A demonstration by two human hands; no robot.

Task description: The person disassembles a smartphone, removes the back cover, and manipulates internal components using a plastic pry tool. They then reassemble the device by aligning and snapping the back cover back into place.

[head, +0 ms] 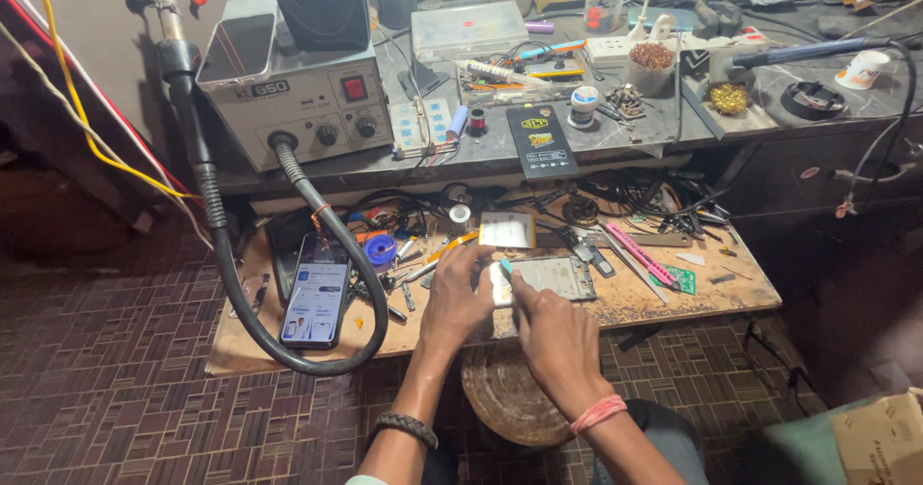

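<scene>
Head view, left hand [460, 298], right hand [553, 336], flat metal phone frame [550, 277]

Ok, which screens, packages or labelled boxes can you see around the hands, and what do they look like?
Lit phone: left on the wooden board, screen white and blue.
Black flat package: upper shelf edge, yellow print.
Grey station box: upper left, red switch, black knobs.
Opened phone frame: under left hand and right hand, silvery.
Clear plastic case: behind, rectangular.
</scene>
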